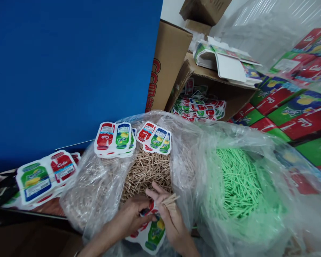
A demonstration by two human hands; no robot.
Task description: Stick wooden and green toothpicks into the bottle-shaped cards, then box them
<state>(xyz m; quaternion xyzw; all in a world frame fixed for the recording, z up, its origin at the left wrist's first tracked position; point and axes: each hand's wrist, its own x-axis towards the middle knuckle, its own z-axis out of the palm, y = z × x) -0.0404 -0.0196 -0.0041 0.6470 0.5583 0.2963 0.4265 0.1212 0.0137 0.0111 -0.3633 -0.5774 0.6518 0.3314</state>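
Note:
My left hand (132, 217) is closed on the upper edge of a flat jar-shaped packet (155, 233), printed in red and in green with a "Sprite" label. A small bundle of thin brown sticks (171, 200) is gripped in my right hand (166, 212), its ends poking out past the fingers. Both hands meet at the packet's top, so that edge is partly hidden. Just beyond them, a clear plastic bag (96, 185) holds a heap of brown sticks (147, 169). Similar packets lie on the bag, in one stack (113, 139) and a smaller pile (155, 137).
More packets (46, 176) lie at the left. Bright green sticks (239, 182) fill a clear bag on the right. Behind stands an open cardboard box (238, 94) containing many packets (199, 107). Printed cartons (291, 107) are stacked at right; a blue panel (69, 71) rises at left.

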